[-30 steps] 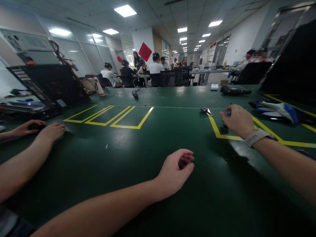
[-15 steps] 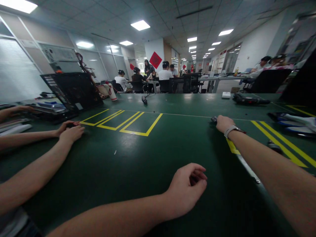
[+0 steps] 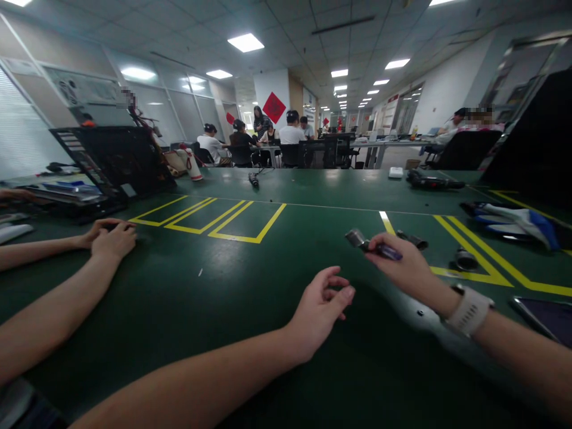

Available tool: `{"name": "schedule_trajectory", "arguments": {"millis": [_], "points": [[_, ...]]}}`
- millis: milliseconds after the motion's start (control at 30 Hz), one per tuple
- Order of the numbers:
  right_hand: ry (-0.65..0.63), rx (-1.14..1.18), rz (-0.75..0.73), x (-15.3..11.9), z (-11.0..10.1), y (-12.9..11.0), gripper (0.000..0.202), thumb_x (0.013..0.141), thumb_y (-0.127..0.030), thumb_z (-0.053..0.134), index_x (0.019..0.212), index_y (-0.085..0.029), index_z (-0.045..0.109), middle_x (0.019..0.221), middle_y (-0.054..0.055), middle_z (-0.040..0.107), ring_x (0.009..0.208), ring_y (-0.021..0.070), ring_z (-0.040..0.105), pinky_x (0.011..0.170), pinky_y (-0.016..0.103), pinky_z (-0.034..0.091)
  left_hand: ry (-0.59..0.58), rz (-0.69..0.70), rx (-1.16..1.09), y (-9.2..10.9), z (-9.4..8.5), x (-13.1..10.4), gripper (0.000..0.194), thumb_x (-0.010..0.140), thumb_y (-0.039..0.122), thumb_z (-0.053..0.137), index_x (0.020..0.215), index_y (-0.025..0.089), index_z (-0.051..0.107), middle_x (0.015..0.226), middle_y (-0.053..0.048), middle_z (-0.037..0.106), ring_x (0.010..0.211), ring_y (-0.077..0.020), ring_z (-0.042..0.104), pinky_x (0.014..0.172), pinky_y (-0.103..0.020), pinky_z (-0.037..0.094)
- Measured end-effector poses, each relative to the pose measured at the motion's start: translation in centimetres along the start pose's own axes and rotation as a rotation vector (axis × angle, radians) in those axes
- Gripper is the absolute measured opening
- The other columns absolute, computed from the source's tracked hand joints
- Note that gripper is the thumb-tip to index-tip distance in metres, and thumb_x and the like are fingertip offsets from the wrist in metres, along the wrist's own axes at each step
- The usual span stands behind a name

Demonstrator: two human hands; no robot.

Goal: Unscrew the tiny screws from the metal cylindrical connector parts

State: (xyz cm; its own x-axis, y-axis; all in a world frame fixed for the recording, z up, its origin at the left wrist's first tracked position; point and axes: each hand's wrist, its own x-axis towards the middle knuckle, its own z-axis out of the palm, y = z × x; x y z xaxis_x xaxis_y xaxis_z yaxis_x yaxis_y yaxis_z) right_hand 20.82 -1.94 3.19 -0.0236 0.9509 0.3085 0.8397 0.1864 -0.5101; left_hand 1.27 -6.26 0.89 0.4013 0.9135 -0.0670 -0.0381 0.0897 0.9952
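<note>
My right hand [image 3: 398, 262], with a pale watch band on its wrist, is closed round a small object with a shiny silver end [image 3: 356, 238] and a dark purplish body. It is held above the table, and its exact kind I cannot make out. Just behind it, two dark cylindrical metal parts [image 3: 466, 260] lie within the yellow tape marking [image 3: 476, 277]. My left hand [image 3: 318, 313] is at the middle front, fingers loosely curled and apart, with nothing in it, near the green tabletop [image 3: 250, 292].
Yellow tape boxes [image 3: 241, 239] mark the table's left half. A co-worker's hands [image 3: 109, 238] are at the left, near a black frame [image 3: 114, 158]. Blue-white gloves [image 3: 513, 223] and a dark tablet-like device [image 3: 543, 316] lie right. Another dark device [image 3: 435, 180] sits farther back.
My right hand has drawn back toward me and left, bringing the silver-ended object off the taped area. My left hand has risen slightly and its fingers have opened. The view has shifted.
</note>
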Motion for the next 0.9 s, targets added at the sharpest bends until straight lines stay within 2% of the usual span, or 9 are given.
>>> {"name": "schedule_trajectory", "arguments": {"millis": [67,133,233,400,467,533,733,833,900], "points": [[-0.034,0.089,-0.059,-4.0,0.3,-2.1,0.004,0.079,-0.021,0.057,0.083,-0.021,0.055,0.082,-0.001,0.065,0.074,0.0136,0.062,0.065,0.023,0.05,0.02,0.033,-0.063,0.3,0.3,-0.1,0.06,0.079,0.035,0.06,0.131,0.017,0.035,0.118,-0.012,0.05,0.091,-0.018,0.055,0.067,-0.028,0.046],[-0.089,0.255,-0.123,-7.3,0.6,-3.7,0.003,0.081,-0.021,0.052,0.08,-0.022,0.055,0.076,-0.001,0.065,0.066,0.014,0.062,0.057,0.025,0.05,0.003,0.058,-0.074,0.6,0.6,-0.5,0.052,0.081,0.036,0.059,0.126,0.017,0.042,0.11,-0.01,0.053,0.087,-0.0161,0.054,0.067,-0.027,0.046],[-0.1,0.394,-0.13,-9.8,0.3,-4.4,0.004,0.08,-0.023,0.051,0.079,-0.024,0.054,0.074,0.0,0.065,0.063,0.0159,0.061,0.056,0.028,0.05,-0.04,0.054,-0.032,0.8,0.8,-1.2,0.04,0.081,0.037,0.058,0.115,0.017,0.052,0.1,-0.006,0.056,0.079,-0.0135,0.053,0.063,-0.024,0.044],[0.078,0.372,0.012,-9.3,-1.1,-0.4,0.015,0.084,-0.034,0.047,0.092,-0.024,0.053,0.109,0.01,0.065,0.097,0.0257,0.062,0.08,0.043,0.051,-0.004,0.051,0.0,1.2,0.2,-1.5,0.038,0.081,0.037,0.059,0.112,0.018,0.05,0.102,-0.006,0.06,0.073,-0.0116,0.052,0.057,-0.023,0.044],[0.064,0.268,0.128,-8.7,-1.2,1.6,0.02,0.083,-0.035,0.044,0.098,-0.022,0.049,0.121,0.015,0.059,0.107,0.0303,0.058,0.085,0.051,0.048,0.047,0.055,0.0,1.5,0.0,-1.3,0.035,0.082,0.037,0.058,0.11,0.018,0.049,0.102,-0.005,0.06,0.066,-0.0088,0.05,0.05,-0.02,0.04],[0.006,0.24,0.146,-8.5,-0.9,2.6,0.021,0.082,-0.034,0.045,0.098,-0.021,0.049,0.123,0.018,0.057,0.112,0.0321,0.056,0.089,0.054,0.045,0.086,0.059,-0.018,1.6,-0.3,-1.0,0.032,0.082,0.035,0.058,0.109,0.019,0.048,0.102,-0.005,0.06,0.061,-0.0074,0.049,0.044,-0.018,0.037],[-0.274,0.206,-0.069,-10.5,0.7,-0.5,0.015,0.084,-0.025,0.045,0.098,-0.023,0.051,0.129,0.012,0.055,0.125,0.0258,0.045,0.103,0.054,0.034,0.126,0.13,-0.024,1.4,-0.8,-0.5,0.028,0.076,0.017,0.061,0.102,0.019,0.05,0.105,-0.003,0.056,0.081,-0.014,0.061,0.059,-0.023,0.05],[-0.327,0.203,-0.147,-11.5,0.8,-2.2,0.014,0.084,-0.021,0.044,0.096,-0.023,0.05,0.129,0.012,0.055,0.127,0.0252,0.043,0.107,0.054,0.028,0.152,0.133,0.021,1.3,-0.8,-0.5,0.03,0.072,0.011,0.064,0.099,0.018,0.053,0.095,-0.002,0.058,0.086,-0.0159,0.062,0.066,-0.025,0.051],[-0.361,0.259,-0.151,-11.7,0.5,-2.4,0.013,0.085,-0.022,0.043,0.096,-0.024,0.05,0.127,0.011,0.057,0.124,0.0242,0.047,0.105,0.052,0.033,0.15,0.113,0.035,1.2,-0.7,-0.5,0.032,0.071,0.008,0.063,0.1,0.017,0.054,0.092,-0.001,0.059,0.088,-0.0169,0.062,0.07,-0.027,0.051]]}}
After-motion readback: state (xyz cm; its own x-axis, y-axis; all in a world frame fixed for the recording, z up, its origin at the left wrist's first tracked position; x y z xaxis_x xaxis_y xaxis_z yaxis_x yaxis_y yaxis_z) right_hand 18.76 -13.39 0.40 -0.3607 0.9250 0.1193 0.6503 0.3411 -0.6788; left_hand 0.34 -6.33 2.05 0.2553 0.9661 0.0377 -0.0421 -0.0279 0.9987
